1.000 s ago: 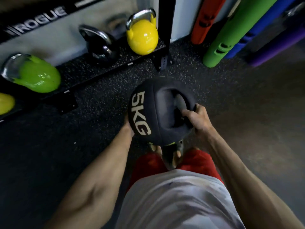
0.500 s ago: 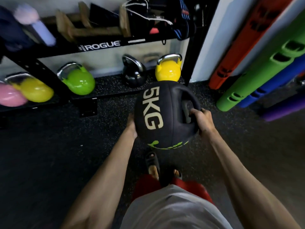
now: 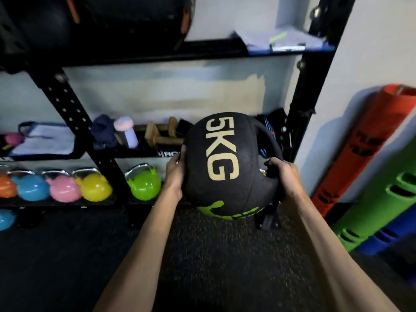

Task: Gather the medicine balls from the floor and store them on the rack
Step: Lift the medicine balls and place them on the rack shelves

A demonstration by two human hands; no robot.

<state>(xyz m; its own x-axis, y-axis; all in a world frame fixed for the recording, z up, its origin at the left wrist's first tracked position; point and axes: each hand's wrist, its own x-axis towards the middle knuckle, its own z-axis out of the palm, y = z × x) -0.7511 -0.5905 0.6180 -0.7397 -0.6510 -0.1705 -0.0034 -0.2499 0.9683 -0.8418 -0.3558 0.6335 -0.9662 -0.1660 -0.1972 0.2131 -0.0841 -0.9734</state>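
Person is standing right in front of the tall black steel rack (image 3: 315,86) with the round black rubber medicine ball (image 3: 225,167), the one with "5KG" in cream lettering and a lime green logo, held up in the air. It's off the black speckled rubber floor (image 3: 202,255) and level with the rack's lower middle shelf, but not resting on any shelf yet.

The right hand (image 3: 283,176) is clamped around the moulded handle on that side of the ball, which makes sense since a heavy ball needs a real grab point. The left hand (image 3: 175,174) is wrapped against the opposite side, thumb up, bracing it so it doesn't swing. Its fingers disappear behind the ball, so I honestly can't tell if there's a matching handle there.

The rack's bottom shelf is full of kettlebells, including a glossy lime green kettlebell (image 3: 144,184), and the shelf above has wooden push-up bars (image 3: 162,134) and odds and ends. My guess is the ball goes higher, where some dark round shapes sit on the rack's top shelf, so the next bit is a lift overhead. Both hands need to stay firm for that.
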